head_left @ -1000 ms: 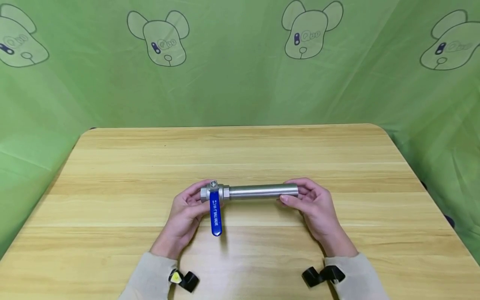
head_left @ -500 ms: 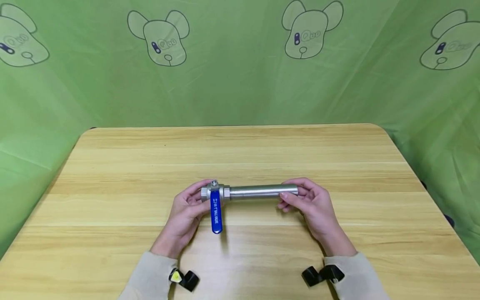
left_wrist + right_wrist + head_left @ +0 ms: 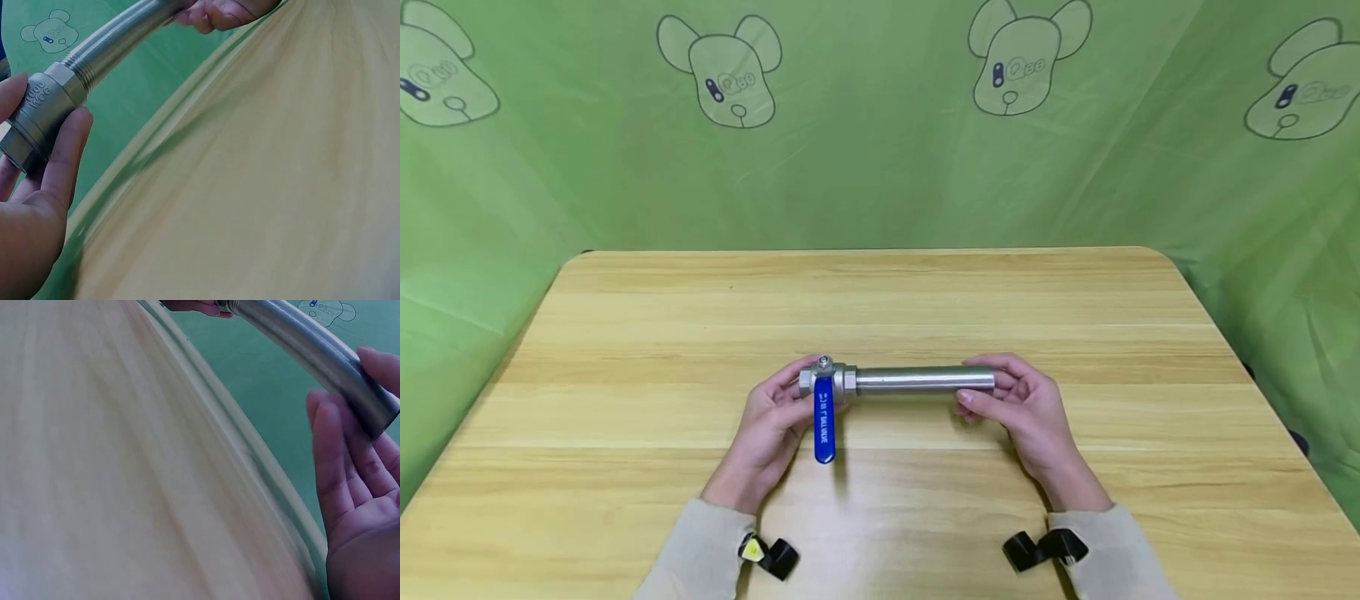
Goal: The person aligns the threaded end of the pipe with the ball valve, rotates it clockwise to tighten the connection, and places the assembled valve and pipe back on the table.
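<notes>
A steel ball valve with a blue lever handle is held above the table in my left hand, thumb in front and fingers behind its body. From its right side runs a straight steel pipe. My right hand holds the pipe's free end between thumb and fingers. In the left wrist view, threads show on the pipe where it enters the hex end of the valve, which has raised lettering. The right wrist view shows the pipe lying over the right fingers, thumb on top.
The wooden table spreads beneath both hands, its rounded far corners against a green cloth printed with mouse heads. Black wrist mounts sit on both light sleeves.
The blue lever has shifted slightly left and up, with the valve moving a little the same way. Both hands keep their grip; the right fingertips have shifted slightly under the pipe.
</notes>
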`<state>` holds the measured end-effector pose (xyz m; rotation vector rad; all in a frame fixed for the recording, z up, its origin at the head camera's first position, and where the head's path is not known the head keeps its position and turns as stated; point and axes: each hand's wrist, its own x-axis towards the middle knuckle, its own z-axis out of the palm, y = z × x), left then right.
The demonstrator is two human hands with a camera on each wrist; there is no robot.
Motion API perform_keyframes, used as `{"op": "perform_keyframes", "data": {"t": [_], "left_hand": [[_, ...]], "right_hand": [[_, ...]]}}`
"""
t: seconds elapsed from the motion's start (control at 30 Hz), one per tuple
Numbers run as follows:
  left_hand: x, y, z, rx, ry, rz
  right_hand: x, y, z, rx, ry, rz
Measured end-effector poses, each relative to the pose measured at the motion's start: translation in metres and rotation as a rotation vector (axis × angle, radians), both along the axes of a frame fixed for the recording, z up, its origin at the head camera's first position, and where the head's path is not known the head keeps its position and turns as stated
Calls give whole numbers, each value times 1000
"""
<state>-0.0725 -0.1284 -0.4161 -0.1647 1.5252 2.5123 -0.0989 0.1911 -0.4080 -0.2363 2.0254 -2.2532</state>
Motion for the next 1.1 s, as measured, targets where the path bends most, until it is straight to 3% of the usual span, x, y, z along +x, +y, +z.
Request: {"op": "perform_keyframes", "data": {"t": [0.27, 0.7, 0.9, 1.1], "left_hand": [[-4, -2, 2, 24, -11, 0], [-7, -2, 3, -40, 13, -19], [-5, -1, 2, 25, 12, -31], [-2, 0, 0, 22, 4, -37]], "right_hand": [[-2, -1, 0, -31, 29, -30], [-7, -2, 5, -119, -3, -32], [-6, -2, 3, -89, -12, -50], [-3, -3, 1, -68, -33, -71]]}}
